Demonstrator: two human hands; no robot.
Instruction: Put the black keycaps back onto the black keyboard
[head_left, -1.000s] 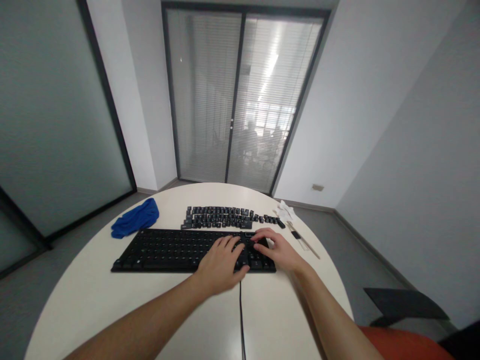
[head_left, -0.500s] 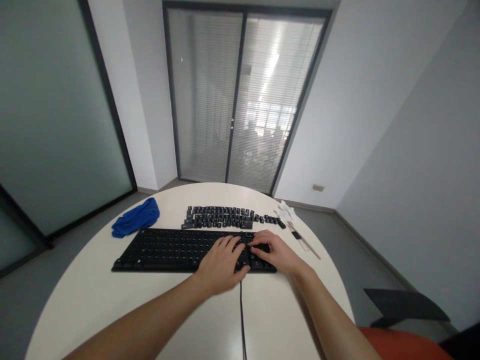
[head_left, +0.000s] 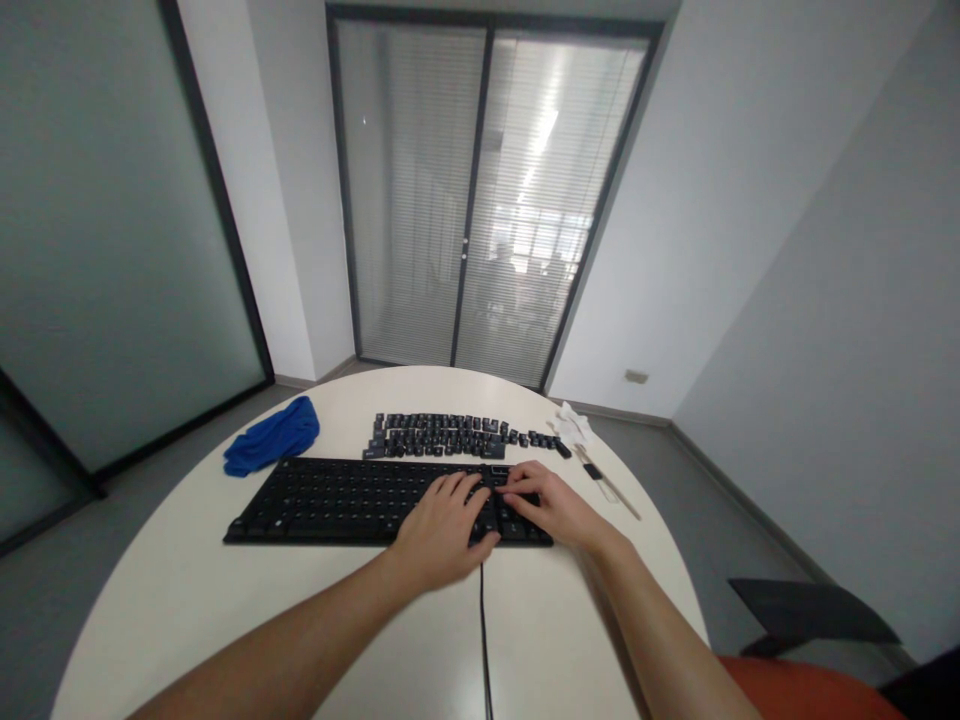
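A black keyboard [head_left: 337, 500] lies across the round white table [head_left: 187, 600], most of its keycaps off. My left hand [head_left: 442, 525] rests flat on the keyboard's right part, fingers spread and lying on it. My right hand [head_left: 551, 505] is at the keyboard's right end, fingers curled down and pressed together onto a spot near the top edge; what they pinch is too small to make out. A group of loose black keycaps [head_left: 457, 435] lies in rows just behind the keyboard.
A crumpled blue cloth [head_left: 274, 435] sits at the back left. White tissue [head_left: 571, 420] and thin tools [head_left: 604, 478] lie at the right edge. The keyboard's cable [head_left: 484, 640] runs toward me. A chair [head_left: 810, 610] stands at the right.
My right hand has shifted slightly left along the keyboard's top edge, fingers drawn closer together. My left hand has stayed put.
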